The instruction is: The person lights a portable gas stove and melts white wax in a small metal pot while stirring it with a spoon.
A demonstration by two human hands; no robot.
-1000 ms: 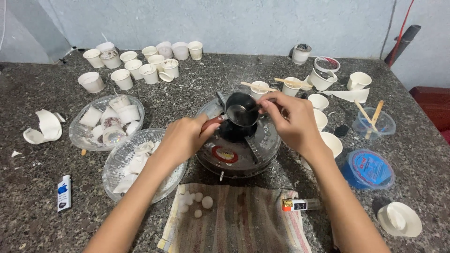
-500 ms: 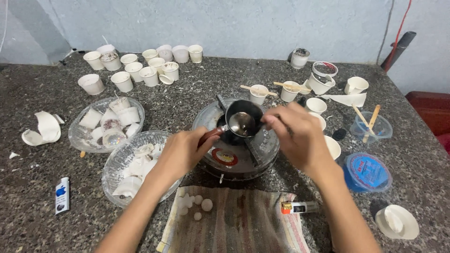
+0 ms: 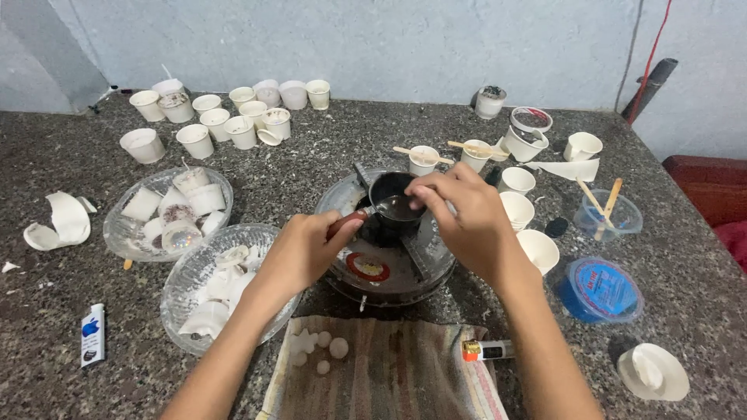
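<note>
Left hand (image 3: 299, 250) gripping small pot's (image 3: 394, 204) handle, right hand (image 3: 459, 214) arched over rim

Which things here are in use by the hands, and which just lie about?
In use: left hand on the brown handle of the small dark pot; right hand at the pot's rim; round burner beneath it.

Lying about: white paper cups; two glass bowls; striped towel; lighter; blue-lidded tub.
</note>
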